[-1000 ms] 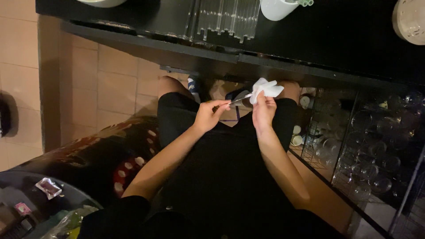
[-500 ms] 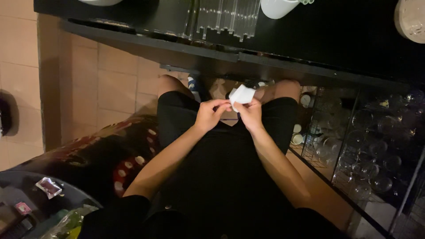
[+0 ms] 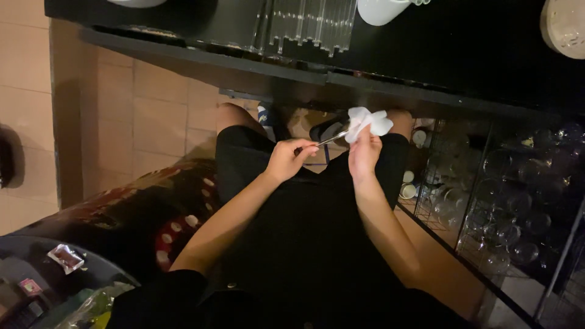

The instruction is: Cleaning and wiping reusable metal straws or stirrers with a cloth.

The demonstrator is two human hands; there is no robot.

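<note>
Gripping: left hand [image 3: 291,159] has its fingers closed round the handle end of a thin metal utensil [image 3: 329,140]; right hand [image 3: 364,152] has its fingers closed on a white cloth [image 3: 367,120] bunched over the utensil's far end.
Utensil place: it lies level between the two hands, above the lap, just in front of the counter [image 3: 390,91] edge, touching nothing else.
Done, as I judge: the cloth is wrapped on the working end, so wiping of that end looks to be under way; the bare stretch of shaft between the hands gleams.
Left, as I judge: the handle sits under the left fingers and does not look reached by the cloth; the utensil is not yet set down anywhere.
Around: a row of clear glasses [image 3: 311,21] and a white mug [image 3: 384,9] stand on the dark counter; a wire rack of glassware [image 3: 506,201] stands low at the right; tiled floor [image 3: 152,109] at the left; a patterned cushion [image 3: 146,213] beside the left arm.
Hidden: the utensil's head is inside the cloth, so spoon, fork or knife cannot be told.
Cut off: the mug and a pale round dish [image 3: 563,27] run past the top edge.
Hard to make out: dim light blurs the rack's contents and the small packets [image 3: 64,259] at lower left.
</note>
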